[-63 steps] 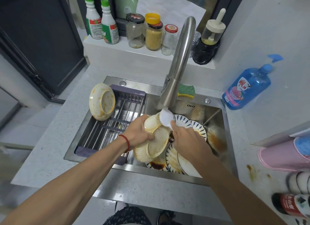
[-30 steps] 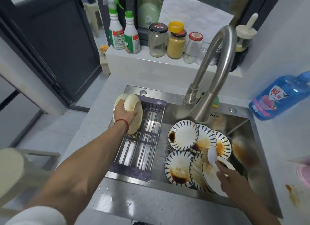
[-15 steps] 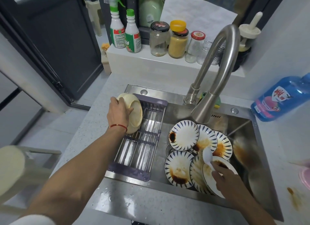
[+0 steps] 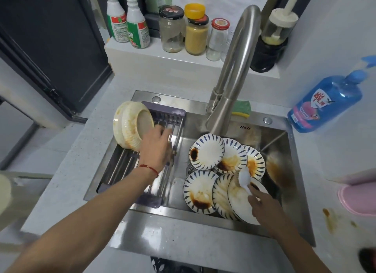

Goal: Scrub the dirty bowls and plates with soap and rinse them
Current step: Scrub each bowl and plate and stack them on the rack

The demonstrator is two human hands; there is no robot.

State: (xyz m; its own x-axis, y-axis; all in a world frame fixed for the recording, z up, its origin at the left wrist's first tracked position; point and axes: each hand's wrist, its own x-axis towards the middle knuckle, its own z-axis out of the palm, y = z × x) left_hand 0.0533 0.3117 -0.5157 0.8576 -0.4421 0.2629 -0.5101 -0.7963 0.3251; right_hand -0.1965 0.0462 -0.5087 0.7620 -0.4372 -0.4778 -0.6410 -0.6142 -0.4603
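I see the stainless steel sink set in the pale speckled surface; a grey slatted drain rack w/ metal bars spans the sink's left side. Two cream, sauce-smeared bowls, nested and tipped on edge, lean at the rack's far-left corner. My left hand hangs over the rack just beside the bowls; fingers loosely spread and blurred, holding nothing, and I can't tell if they touch the bowl rim. A red string bracelet sits on that wrist.

Six white plates w/ blue radial stripes, brown sauce stains on them, overlap in the sink's right half; some lie flat, the near ones are tilted against each other. My right hand is at the near-right of the pile; fingers pinch the handle of a white plastic spoon, its bowl over the nearest plate.

The curved steel tap rises at the sink's far edge; green-yellow sponge behind it. Blue pump bottle of dish soap stands on the surface by the far-right corner of the sink; brown spill marks on the surface to the right.
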